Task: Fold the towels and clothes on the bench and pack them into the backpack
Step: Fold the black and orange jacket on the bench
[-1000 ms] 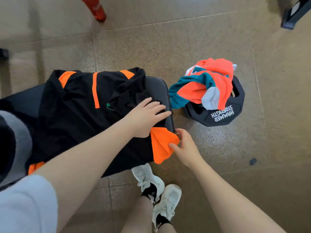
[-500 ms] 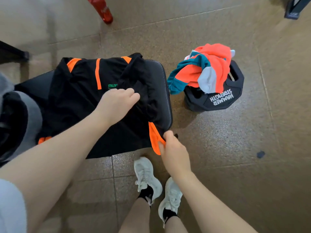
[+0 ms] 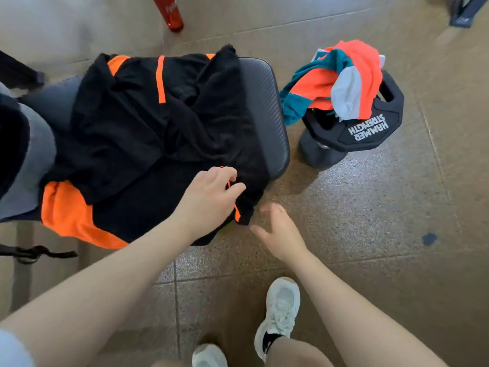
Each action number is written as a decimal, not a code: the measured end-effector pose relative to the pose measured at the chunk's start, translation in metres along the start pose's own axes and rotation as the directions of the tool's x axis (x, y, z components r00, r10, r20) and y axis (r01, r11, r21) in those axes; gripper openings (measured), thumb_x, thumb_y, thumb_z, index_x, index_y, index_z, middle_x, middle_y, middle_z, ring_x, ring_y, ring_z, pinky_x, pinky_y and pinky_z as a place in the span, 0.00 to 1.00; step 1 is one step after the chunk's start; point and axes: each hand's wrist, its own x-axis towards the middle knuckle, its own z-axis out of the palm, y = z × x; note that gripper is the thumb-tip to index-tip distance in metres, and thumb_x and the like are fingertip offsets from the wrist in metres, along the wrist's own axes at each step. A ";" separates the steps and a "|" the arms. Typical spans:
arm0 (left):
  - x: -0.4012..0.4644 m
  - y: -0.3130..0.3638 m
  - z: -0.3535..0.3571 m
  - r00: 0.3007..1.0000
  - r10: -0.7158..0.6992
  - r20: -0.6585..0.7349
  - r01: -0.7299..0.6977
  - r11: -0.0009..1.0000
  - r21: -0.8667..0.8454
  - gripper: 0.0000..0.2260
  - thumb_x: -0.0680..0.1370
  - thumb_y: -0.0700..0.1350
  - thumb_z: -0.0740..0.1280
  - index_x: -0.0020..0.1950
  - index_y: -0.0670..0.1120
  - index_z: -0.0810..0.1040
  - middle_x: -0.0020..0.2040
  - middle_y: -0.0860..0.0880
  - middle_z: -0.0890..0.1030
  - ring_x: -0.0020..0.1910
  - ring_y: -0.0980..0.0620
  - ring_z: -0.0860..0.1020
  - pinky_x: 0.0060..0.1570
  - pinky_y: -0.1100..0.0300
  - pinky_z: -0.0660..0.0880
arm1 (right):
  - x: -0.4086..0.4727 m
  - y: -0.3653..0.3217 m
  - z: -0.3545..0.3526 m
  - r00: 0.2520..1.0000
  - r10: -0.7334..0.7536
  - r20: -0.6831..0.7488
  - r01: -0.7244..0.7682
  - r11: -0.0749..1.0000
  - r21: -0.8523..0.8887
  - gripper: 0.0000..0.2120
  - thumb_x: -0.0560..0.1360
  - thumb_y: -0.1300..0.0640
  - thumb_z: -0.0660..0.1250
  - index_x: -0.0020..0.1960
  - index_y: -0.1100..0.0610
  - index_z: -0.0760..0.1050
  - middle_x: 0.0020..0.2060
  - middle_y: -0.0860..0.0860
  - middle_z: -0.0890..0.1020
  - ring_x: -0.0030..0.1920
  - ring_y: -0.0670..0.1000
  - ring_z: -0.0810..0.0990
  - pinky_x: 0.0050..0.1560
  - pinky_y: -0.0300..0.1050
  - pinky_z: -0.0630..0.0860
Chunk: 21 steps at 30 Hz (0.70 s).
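A black garment with orange panels (image 3: 137, 133) lies spread and rumpled over the dark padded bench (image 3: 267, 109). My left hand (image 3: 209, 197) grips the garment's near right corner at the bench edge, fingers curled round the black and orange fabric. Just right of that corner, my right hand (image 3: 277, 229) hovers with fingers loosely spread and holds nothing. A grey and black backpack (image 3: 23, 152) shows at the left edge, partly cut off. A bundle of orange, teal and white clothes (image 3: 338, 80) sits crumpled on a black weight plate.
The black Hammer Strength weight plate (image 3: 370, 131) stands on the floor right of the bench. A red bottle (image 3: 169, 11) stands on the tiled floor behind the bench. My feet in white shoes (image 3: 280, 311) are below. A black strap (image 3: 34, 252) hangs under the bench at left.
My left hand moved from the middle of the garment to its near right corner and took hold. My right hand let go of the orange edge and opened. The orange hem at left now shows.
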 end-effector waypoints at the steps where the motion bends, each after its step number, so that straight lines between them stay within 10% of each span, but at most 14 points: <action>1: -0.007 0.007 0.007 0.999 -0.009 -0.040 0.006 0.998 -0.056 0.08 0.67 0.35 0.67 0.45 0.41 0.79 0.44 0.43 0.75 0.35 0.43 0.73 0.32 0.53 0.71 | 0.005 0.004 0.011 0.999 -0.034 -0.015 0.035 0.999 0.034 0.21 0.74 0.50 0.67 0.64 0.55 0.67 0.62 0.52 0.72 0.60 0.52 0.74 0.57 0.45 0.71; 6: -0.053 0.041 0.040 0.956 -0.295 -0.010 0.221 0.739 -0.636 0.07 0.78 0.42 0.59 0.54 0.46 0.73 0.45 0.53 0.75 0.41 0.60 0.73 0.42 0.70 0.70 | 0.027 0.022 0.052 0.954 -0.211 -0.211 0.222 0.974 0.030 0.15 0.72 0.48 0.68 0.54 0.54 0.70 0.48 0.48 0.79 0.48 0.46 0.78 0.46 0.41 0.75; 12: -0.065 0.050 0.099 0.664 -0.719 0.205 0.535 0.264 -0.803 0.15 0.79 0.41 0.59 0.66 0.46 0.68 0.63 0.48 0.71 0.59 0.55 0.72 0.60 0.61 0.70 | 0.040 0.026 0.035 0.914 -0.172 -0.368 0.271 0.933 0.236 0.08 0.74 0.57 0.66 0.36 0.53 0.73 0.30 0.48 0.77 0.33 0.46 0.76 0.38 0.41 0.73; 15: -0.054 0.057 0.102 0.637 -0.739 0.217 0.482 0.162 -0.861 0.11 0.78 0.47 0.62 0.61 0.51 0.73 0.58 0.52 0.77 0.58 0.56 0.74 0.61 0.56 0.71 | 0.038 0.027 0.019 0.884 -0.086 -0.459 0.274 0.891 0.361 0.05 0.76 0.61 0.63 0.44 0.52 0.72 0.38 0.46 0.77 0.40 0.44 0.75 0.46 0.41 0.71; 21: -0.054 0.071 0.087 0.748 -0.611 0.257 0.303 -0.030 -0.953 0.07 0.79 0.43 0.61 0.45 0.39 0.73 0.39 0.43 0.72 0.39 0.48 0.71 0.42 0.52 0.69 | 0.035 0.024 0.001 0.984 -0.033 -0.177 0.152 0.676 0.721 0.18 0.75 0.50 0.62 0.63 0.55 0.72 0.58 0.50 0.79 0.62 0.51 0.74 0.68 0.53 0.66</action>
